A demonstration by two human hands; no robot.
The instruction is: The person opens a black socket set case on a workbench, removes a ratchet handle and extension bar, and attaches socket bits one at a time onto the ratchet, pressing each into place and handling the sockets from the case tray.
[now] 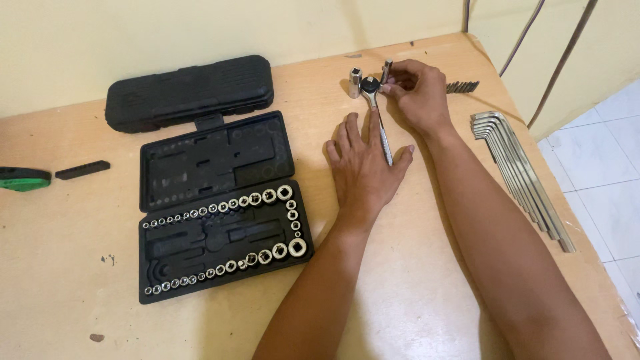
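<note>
A chrome ratchet wrench [383, 133] lies on the wooden table [413, 280] with its head pointing away from me. My left hand [365, 167] rests flat on the table, fingers spread, over the wrench's handle. My right hand [415, 93] pinches at the ratchet head [371, 85], fingertips closed on it. A chrome socket [355, 82] stands just left of the head and a slim extension piece [387, 67] stands behind it.
An open black socket case [220, 207] with several chrome sockets lies to the left, a closed black case [190, 90] behind it. Several hex keys [520, 173] lie at the right edge, small bits [462, 87] beyond them. A green-black tool [23, 179] and black bit holder [82, 169] sit far left.
</note>
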